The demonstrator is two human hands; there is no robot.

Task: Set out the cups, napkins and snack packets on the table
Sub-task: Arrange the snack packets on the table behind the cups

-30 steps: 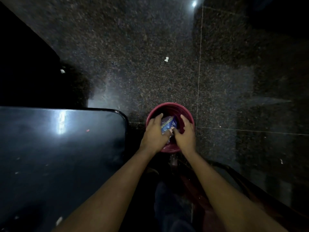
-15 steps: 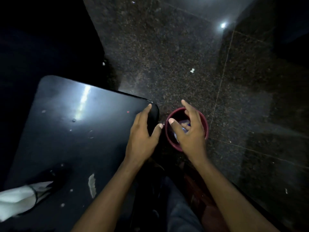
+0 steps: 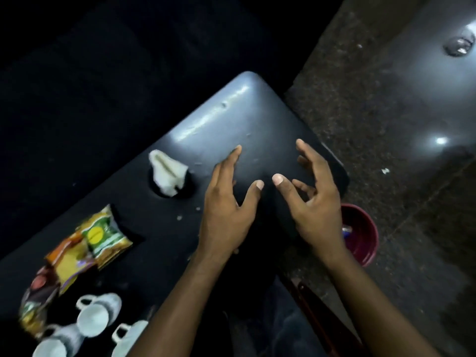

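Both hands hover over the dark table (image 3: pixel 239 119) near its right corner. My left hand (image 3: pixel 226 202) is open, fingers spread, holding nothing. My right hand (image 3: pixel 311 199) is open too, fingers curled loosely and empty. White napkins (image 3: pixel 167 173) stick up from a black holder to the left of my left hand. Several snack packets (image 3: pixel 77 251) lie in a row at the table's left. Three white cups (image 3: pixel 95 315) lie on their sides at the lower left.
A red bucket (image 3: pixel 363 235) stands on the speckled stone floor (image 3: pixel 373 112) just right of the table, partly behind my right wrist, with a blue wrapper inside. Small crumbs dot the tabletop. My legs show below the table edge.
The view has swung left from the bucket to the table. Both hands left the bucket and moved over the tabletop, empty. Napkins, packets and cups have come into view.
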